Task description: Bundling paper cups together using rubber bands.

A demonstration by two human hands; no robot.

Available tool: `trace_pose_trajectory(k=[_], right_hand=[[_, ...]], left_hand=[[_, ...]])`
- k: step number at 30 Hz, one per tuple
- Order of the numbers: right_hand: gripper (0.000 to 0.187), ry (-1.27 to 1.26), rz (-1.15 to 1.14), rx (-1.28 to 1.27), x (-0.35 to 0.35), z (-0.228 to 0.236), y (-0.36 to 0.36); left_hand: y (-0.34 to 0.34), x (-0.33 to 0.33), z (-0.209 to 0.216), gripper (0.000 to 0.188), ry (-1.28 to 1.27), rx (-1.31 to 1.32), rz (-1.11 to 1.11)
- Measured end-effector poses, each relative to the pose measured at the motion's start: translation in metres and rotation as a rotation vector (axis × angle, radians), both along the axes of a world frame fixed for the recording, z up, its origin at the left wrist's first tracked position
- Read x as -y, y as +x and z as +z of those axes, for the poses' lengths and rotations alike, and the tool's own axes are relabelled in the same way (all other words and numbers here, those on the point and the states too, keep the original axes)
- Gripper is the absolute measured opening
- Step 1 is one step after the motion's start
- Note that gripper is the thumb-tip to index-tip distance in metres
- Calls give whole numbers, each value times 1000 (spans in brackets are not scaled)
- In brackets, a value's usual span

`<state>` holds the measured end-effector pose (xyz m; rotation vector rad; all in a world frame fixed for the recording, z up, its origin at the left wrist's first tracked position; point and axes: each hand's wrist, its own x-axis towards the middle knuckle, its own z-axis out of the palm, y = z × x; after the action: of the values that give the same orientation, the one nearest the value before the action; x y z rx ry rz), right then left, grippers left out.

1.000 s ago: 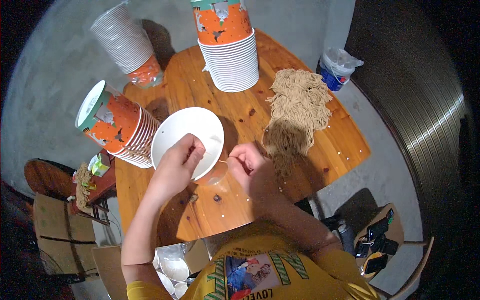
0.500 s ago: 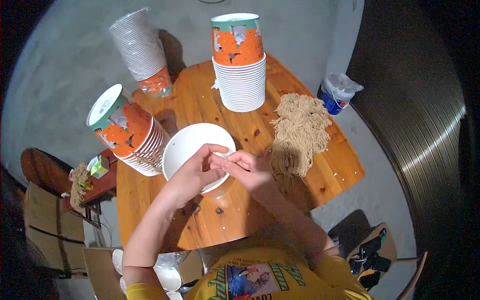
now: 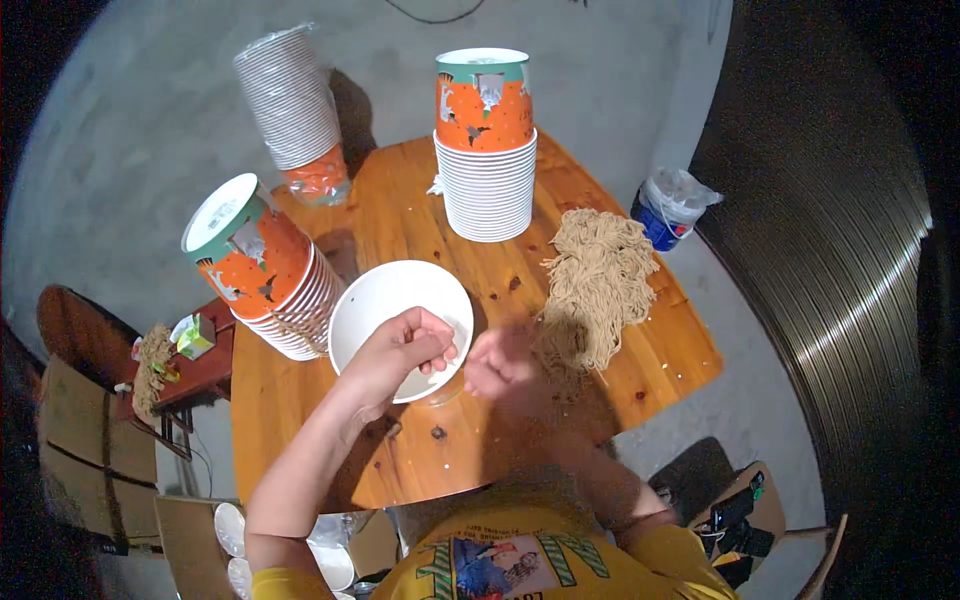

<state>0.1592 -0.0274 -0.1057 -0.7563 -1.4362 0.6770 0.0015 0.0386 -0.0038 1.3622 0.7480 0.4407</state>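
Observation:
A white paper bucket (image 3: 385, 300) stands mouth up on the wooden table, tilted toward me in view. Over its near right side my left hand (image 3: 405, 350) is closed, thumb against curled fingers; whatever it pinches is too small to make out. Just right of the rim, my right hand (image 3: 500, 362) is curled too, slightly blurred and in shadow, its contents hidden. The hands are apart. Beside my right hand lies a heap of beige yarn strands (image 3: 598, 285). To the left, an upside-down stack of orange and green paper buckets (image 3: 265, 265) has beige strands against its rims.
Another upside-down bucket stack (image 3: 487, 150) stands at the back of the wooden table (image 3: 400, 465). A plastic-wrapped stack (image 3: 290, 110) is at the far left. A blue pail (image 3: 660, 222) is beyond the right edge. A red side table (image 3: 205, 355) and cardboard boxes (image 3: 80, 440) are at left.
My hands were together over the bucket's near right rim and have separated. The right hand has moved right and slightly down. The whole view has shifted a little.

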Motion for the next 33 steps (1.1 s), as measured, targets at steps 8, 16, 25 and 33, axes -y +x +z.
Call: trace_pose_trajectory(k=[8, 16, 25, 33], right_hand=[[11, -146, -252, 309, 37, 62, -25], [21, -619, 234, -57, -9, 122, 24], [22, -656, 32, -152, -5, 91, 38], [10, -364, -299, 197, 42, 65, 14]], left_hand=[[5, 2, -1, 8, 57, 42, 24], [3, 6, -3, 19, 73, -46, -75], [6, 2, -1, 18, -33, -17, -239], [9, 0, -3, 15, -136, 17, -164]])
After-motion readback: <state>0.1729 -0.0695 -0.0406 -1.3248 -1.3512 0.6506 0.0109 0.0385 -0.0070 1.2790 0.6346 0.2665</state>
